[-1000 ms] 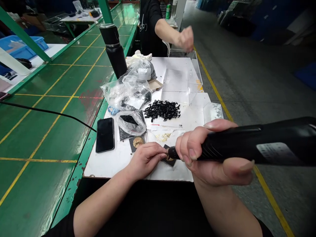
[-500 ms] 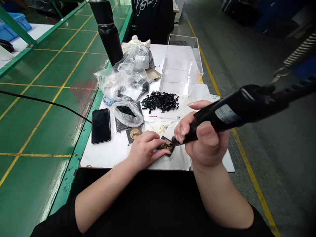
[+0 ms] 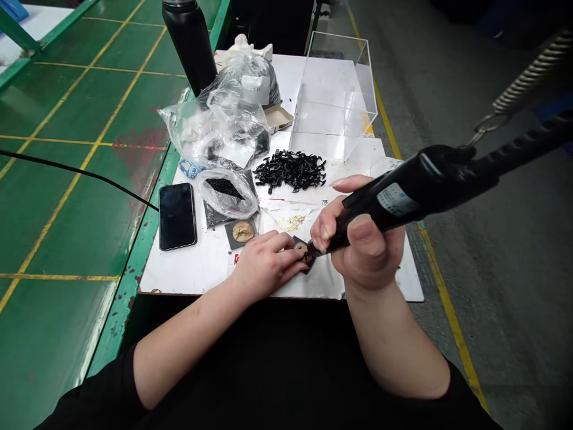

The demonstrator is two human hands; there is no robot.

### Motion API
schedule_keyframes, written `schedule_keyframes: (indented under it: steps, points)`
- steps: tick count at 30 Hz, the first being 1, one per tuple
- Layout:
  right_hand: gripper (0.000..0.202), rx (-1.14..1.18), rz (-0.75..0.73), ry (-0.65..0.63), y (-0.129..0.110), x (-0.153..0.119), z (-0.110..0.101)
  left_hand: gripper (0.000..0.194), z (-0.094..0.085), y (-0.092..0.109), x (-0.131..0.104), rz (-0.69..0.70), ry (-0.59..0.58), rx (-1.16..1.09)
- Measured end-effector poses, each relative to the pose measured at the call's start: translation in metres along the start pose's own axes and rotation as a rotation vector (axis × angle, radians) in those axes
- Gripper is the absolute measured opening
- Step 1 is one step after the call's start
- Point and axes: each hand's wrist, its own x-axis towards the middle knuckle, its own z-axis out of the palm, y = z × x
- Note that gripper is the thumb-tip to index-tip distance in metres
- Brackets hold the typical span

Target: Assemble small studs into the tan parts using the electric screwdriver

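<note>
My right hand (image 3: 369,248) is wrapped round a black power screwdriver (image 3: 403,191) that hangs from a coiled spring. Its tip reaches down to a small dark block with a tan round top (image 3: 306,260). From the left, my left hand (image 3: 268,261) has its fingers pressed together at that block; the fingertips partly cover it, and a tiny part at the tip is too small to make out. A second block with a tan disc (image 3: 243,232) lies left of my left hand. Small gold pieces (image 3: 292,223) are scattered just beyond the hands, with a pile of black parts (image 3: 290,169) behind them.
A phone (image 3: 178,216) lies at the left of the white board (image 3: 179,278). Behind are an open bag of black bits (image 3: 226,190), clear plastic bags (image 3: 219,122), a black bottle (image 3: 190,45) and a clear acrylic box (image 3: 333,98). A green surface (image 3: 58,227) runs along the left.
The whole view has shifted slightly, with the table items higher in the picture. My left fingers have drawn closer together at the block. The screwdriver is still held at it.
</note>
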Motion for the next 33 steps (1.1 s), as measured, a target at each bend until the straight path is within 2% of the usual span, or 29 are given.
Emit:
schedule_keyframes:
  steps: [10,14,17,21,23,26,29,33]
  points:
    - [0.046,0.009,-0.013,-0.04,0.006,-0.001,-0.003,0.03,-0.001,-0.001,0.0,-0.016,-0.051,-0.075]
    - [0.046,-0.016,-0.024,-0.064,0.012,0.0,-0.004,0.035,-0.002,-0.003,0.0,-0.017,-0.115,-0.082]
    - [0.049,-0.016,0.001,-0.127,0.017,0.002,-0.009,0.036,-0.003,-0.004,0.001,-0.031,-0.147,-0.086]
    - [0.038,0.075,-0.022,-0.252,0.023,0.006,-0.018,0.034,-0.003,-0.003,0.001,-0.021,-0.115,-0.075]
    - [0.041,0.088,-0.032,-0.294,0.025,0.006,-0.019,0.033,-0.004,-0.002,0.001,-0.015,-0.105,-0.054]
    - [0.051,0.066,-0.021,-0.284,0.024,0.005,-0.018,0.031,-0.005,0.0,0.002,-0.02,-0.128,-0.024]
    - [0.044,0.07,0.007,-0.254,0.022,0.004,-0.017,0.032,-0.006,0.001,0.003,-0.033,-0.148,-0.015]
    - [0.038,0.115,0.037,-0.277,0.023,0.004,-0.018,0.035,-0.006,0.001,0.002,-0.035,-0.149,-0.004]
